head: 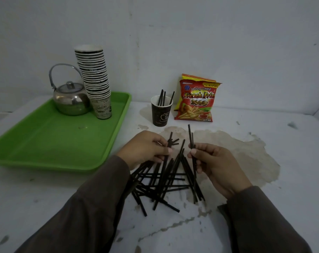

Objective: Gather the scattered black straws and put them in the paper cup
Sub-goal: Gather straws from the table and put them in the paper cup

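Both hands pinch thin black plastic straws over the scattered pile point(166, 181) — left hand point(147, 147) fingers closed on several, right hand point(215, 161) on a couple — near the dark paper cup point(161, 114).

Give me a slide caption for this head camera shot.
Both hands lift black straws from a pile near the paper cup.
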`<state>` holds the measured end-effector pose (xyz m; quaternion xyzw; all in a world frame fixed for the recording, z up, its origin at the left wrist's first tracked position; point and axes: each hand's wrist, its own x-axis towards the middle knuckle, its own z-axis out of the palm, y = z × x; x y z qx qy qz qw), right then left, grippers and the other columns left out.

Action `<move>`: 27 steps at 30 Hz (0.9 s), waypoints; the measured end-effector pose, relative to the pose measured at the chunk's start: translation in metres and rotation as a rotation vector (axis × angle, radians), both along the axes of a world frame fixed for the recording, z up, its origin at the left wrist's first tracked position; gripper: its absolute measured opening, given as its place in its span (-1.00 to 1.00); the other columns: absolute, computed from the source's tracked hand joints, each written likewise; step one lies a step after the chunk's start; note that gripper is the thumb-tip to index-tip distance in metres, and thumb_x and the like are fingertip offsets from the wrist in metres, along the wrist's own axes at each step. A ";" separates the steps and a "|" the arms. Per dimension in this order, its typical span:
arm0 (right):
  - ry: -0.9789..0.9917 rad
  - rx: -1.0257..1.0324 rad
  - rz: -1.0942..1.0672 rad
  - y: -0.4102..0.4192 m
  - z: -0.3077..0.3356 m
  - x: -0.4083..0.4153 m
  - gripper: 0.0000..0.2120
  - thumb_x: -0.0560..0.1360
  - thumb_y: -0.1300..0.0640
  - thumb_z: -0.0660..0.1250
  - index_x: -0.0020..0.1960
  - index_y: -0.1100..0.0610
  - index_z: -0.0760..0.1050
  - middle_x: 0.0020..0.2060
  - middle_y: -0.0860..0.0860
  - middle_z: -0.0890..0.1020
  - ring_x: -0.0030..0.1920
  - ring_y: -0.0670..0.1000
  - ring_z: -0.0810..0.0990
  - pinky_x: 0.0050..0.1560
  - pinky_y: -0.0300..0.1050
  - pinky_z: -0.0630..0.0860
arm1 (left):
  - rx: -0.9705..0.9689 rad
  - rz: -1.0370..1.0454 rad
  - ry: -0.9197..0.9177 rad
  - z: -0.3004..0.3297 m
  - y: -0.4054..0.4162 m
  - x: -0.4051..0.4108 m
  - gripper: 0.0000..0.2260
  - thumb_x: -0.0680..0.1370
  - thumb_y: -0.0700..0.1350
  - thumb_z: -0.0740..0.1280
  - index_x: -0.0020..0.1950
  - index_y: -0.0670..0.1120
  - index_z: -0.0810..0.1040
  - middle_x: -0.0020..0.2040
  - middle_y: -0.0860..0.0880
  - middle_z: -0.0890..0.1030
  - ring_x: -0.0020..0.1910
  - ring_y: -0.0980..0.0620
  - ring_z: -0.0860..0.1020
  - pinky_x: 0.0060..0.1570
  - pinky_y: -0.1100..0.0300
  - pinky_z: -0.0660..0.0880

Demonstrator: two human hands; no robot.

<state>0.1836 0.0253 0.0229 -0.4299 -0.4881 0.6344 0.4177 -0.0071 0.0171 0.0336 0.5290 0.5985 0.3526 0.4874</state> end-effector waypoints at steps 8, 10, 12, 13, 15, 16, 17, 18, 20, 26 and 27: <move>-0.063 0.281 -0.128 0.005 0.030 -0.008 -0.87 0.44 0.30 0.33 -0.16 0.12 0.61 -0.29 0.04 0.72 -0.22 -0.04 0.64 -0.15 -0.11 0.49 | 0.352 0.145 0.028 0.039 -0.001 -0.017 -0.90 0.41 -0.21 0.42 -0.09 -0.16 0.65 -0.15 -0.09 0.67 -0.21 0.12 0.58 -0.21 0.40 0.53; -0.109 0.379 -0.144 0.015 0.044 -0.019 -0.87 0.45 0.28 0.33 -0.19 0.10 0.60 -0.27 0.03 0.72 -0.17 0.04 0.65 -0.09 -0.07 0.55 | 0.444 0.174 0.041 0.053 0.007 -0.020 -0.91 0.40 -0.24 0.43 -0.11 -0.14 0.65 -0.23 -0.04 0.66 -0.31 0.20 0.56 -0.25 0.43 0.48; -0.142 0.471 -0.168 0.030 0.061 -0.034 -0.89 0.45 0.27 0.33 -0.18 0.13 0.61 -0.24 0.05 0.72 -0.15 0.09 0.66 -0.07 -0.05 0.57 | 0.532 0.233 0.056 0.066 0.022 -0.025 -0.89 0.39 -0.26 0.43 -0.10 -0.16 0.65 -0.23 -0.06 0.66 -0.32 0.19 0.57 -0.25 0.45 0.50; -0.140 0.500 -0.187 0.039 0.068 -0.042 -0.91 0.46 0.27 0.33 -0.16 0.17 0.60 -0.23 0.07 0.71 -0.15 0.10 0.66 -0.10 -0.06 0.58 | 0.573 0.266 0.076 0.073 0.031 -0.028 -0.89 0.39 -0.26 0.43 -0.09 -0.17 0.65 -0.22 -0.10 0.66 -0.29 0.13 0.59 -0.24 0.43 0.53; -0.138 0.540 -0.242 0.060 0.081 -0.059 -0.92 0.47 0.27 0.31 -0.11 0.21 0.59 -0.23 0.05 0.69 -0.17 0.06 0.65 -0.21 -0.14 0.59 | 0.641 0.318 0.107 0.083 0.049 -0.034 -0.88 0.40 -0.24 0.43 -0.08 -0.18 0.65 -0.19 -0.18 0.67 -0.24 -0.01 0.61 -0.19 0.30 0.58; -0.142 0.560 -0.278 0.071 0.086 -0.067 -0.92 0.47 0.27 0.32 -0.12 0.19 0.59 -0.24 0.03 0.68 -0.18 0.04 0.65 -0.22 -0.15 0.59 | 0.663 0.337 0.117 0.086 0.059 -0.037 -0.89 0.40 -0.23 0.44 -0.09 -0.15 0.65 -0.19 -0.19 0.67 -0.22 -0.04 0.62 -0.16 0.25 0.59; -0.138 0.576 -0.316 0.082 0.089 -0.074 -0.91 0.47 0.26 0.32 -0.15 0.14 0.59 -0.24 0.04 0.68 -0.17 0.03 0.66 -0.18 -0.13 0.60 | 0.681 0.352 0.125 0.089 0.067 -0.040 -0.90 0.40 -0.22 0.44 -0.10 -0.13 0.66 -0.19 -0.18 0.68 -0.21 -0.06 0.63 -0.13 0.21 0.59; -0.133 0.585 -0.355 0.094 0.092 -0.081 -0.90 0.46 0.25 0.33 -0.17 0.10 0.59 -0.23 0.07 0.69 -0.16 0.04 0.66 -0.12 -0.08 0.61 | 0.695 0.365 0.135 0.091 0.075 -0.042 -0.90 0.40 -0.21 0.44 -0.10 -0.11 0.66 -0.21 -0.16 0.68 -0.20 -0.06 0.63 -0.11 0.18 0.59; -0.167 0.601 -0.427 0.115 0.092 -0.092 -0.94 0.46 0.21 0.35 -0.14 0.10 0.59 -0.20 0.08 0.68 -0.15 0.05 0.66 -0.07 -0.03 0.60 | 0.716 0.376 0.151 0.092 0.090 -0.044 -0.91 0.41 -0.20 0.43 -0.11 -0.10 0.66 -0.24 -0.11 0.66 -0.21 -0.03 0.62 -0.09 0.14 0.59; -0.422 0.603 -0.439 0.147 0.059 -0.111 -0.86 0.49 0.18 0.31 0.00 0.20 0.58 -0.16 0.05 0.65 -0.20 -0.07 0.56 -0.28 -0.37 0.42 | 0.658 0.381 0.276 0.070 0.126 -0.035 -0.92 0.41 -0.21 0.41 -0.11 -0.14 0.65 -0.29 -0.07 0.62 -0.25 0.01 0.58 -0.10 0.15 0.54; -0.468 0.594 -0.414 0.149 0.051 -0.113 -0.85 0.50 0.19 0.30 0.01 0.21 0.57 -0.15 0.05 0.64 -0.20 -0.09 0.54 -0.29 -0.40 0.37 | 0.641 0.386 0.306 0.063 0.131 -0.034 -0.92 0.40 -0.20 0.42 -0.12 -0.15 0.65 -0.29 -0.06 0.61 -0.25 0.00 0.58 -0.12 0.17 0.52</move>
